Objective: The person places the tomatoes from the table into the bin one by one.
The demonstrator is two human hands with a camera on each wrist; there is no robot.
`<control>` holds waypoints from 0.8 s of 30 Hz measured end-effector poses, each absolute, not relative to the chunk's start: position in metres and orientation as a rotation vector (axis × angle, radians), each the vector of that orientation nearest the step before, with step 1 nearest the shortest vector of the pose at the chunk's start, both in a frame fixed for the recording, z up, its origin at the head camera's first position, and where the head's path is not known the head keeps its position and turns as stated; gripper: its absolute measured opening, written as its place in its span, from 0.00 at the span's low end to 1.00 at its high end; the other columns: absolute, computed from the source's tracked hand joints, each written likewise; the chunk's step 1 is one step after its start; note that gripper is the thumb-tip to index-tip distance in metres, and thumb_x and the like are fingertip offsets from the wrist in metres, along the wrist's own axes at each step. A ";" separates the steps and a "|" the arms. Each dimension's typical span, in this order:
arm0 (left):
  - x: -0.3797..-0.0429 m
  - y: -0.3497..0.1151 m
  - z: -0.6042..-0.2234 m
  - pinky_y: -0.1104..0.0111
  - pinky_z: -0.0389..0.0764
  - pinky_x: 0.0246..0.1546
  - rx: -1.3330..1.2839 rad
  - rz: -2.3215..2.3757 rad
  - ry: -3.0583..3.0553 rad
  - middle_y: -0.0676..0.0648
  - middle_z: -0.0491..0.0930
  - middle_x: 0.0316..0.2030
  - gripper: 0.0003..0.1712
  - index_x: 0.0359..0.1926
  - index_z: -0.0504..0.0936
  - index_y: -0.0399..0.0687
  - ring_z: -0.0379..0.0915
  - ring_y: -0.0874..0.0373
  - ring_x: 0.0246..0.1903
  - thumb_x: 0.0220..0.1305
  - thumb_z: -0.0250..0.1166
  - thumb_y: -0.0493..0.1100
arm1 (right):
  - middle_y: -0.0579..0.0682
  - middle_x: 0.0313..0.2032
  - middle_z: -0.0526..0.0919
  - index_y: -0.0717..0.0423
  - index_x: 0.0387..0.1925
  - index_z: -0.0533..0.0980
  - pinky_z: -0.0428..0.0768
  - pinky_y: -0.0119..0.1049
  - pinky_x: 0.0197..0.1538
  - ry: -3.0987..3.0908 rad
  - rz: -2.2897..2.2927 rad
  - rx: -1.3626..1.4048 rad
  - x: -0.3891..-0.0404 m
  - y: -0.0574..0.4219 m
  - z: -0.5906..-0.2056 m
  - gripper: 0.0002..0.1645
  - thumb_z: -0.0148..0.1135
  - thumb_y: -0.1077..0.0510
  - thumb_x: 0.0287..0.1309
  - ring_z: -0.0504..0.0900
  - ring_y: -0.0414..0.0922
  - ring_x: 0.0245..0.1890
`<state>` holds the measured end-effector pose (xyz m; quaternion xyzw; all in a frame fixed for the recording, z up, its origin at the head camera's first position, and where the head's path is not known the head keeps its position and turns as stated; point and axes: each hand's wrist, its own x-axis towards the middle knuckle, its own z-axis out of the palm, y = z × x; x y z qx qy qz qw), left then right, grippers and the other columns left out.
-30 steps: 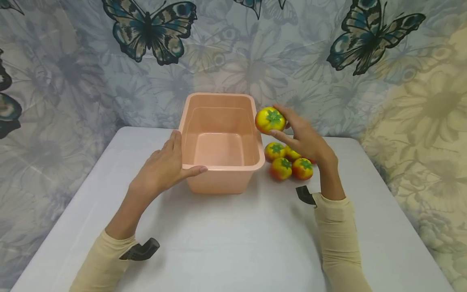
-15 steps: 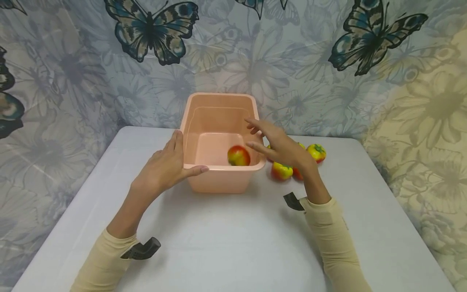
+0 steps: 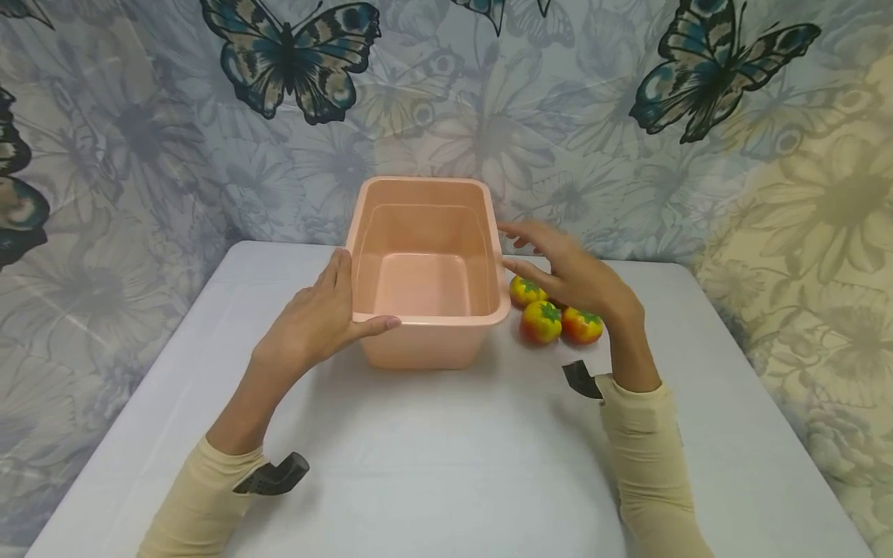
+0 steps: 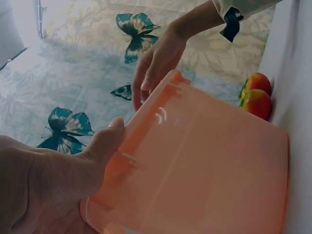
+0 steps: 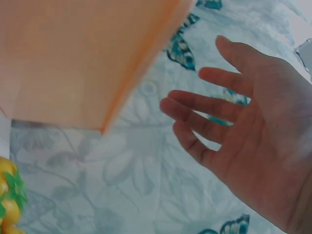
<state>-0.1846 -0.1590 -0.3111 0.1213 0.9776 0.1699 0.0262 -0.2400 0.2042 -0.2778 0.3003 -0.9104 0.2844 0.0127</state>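
Note:
A peach-coloured plastic tub (image 3: pixel 432 341) stands at the far middle of the table, its inside towards me. My left hand (image 3: pixel 307 325) holds its near left corner, thumb over the front rim and fingers along the left side; the left wrist view shows this thumb (image 4: pixel 105 144) at the rim. My right hand (image 3: pixel 575 271) is in the air just right of the tub, fingers spread and holding nothing. Below it lie several yellow-red tomatoes with green tops, among them a front tomato (image 3: pixel 540 322) and a right one (image 3: pixel 582 326). The hand hides part of the group.
A white table (image 3: pixel 446 465) extends in front of the tub. Behind it hangs a cloth backdrop (image 3: pixel 488 101) with butterflies and flowers. A small dark device (image 3: pixel 275 475) sits at the left cuff, another device (image 3: pixel 582 379) at the right.
My right hand carried a tomato over the tub's right rim and let it go inside, then moved back right, above the others. That tomato is now out of sight. The left hand stayed put.

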 end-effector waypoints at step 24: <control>-0.183 -0.159 -0.310 0.40 0.64 0.76 0.373 0.507 2.996 0.28 0.34 0.83 0.78 0.81 0.32 0.28 0.47 0.29 0.80 0.61 0.54 0.85 | 0.62 0.66 0.79 0.56 0.76 0.66 0.82 0.62 0.61 -3.083 0.705 0.728 -0.238 0.262 -0.266 0.34 0.57 0.48 0.77 0.79 0.58 0.59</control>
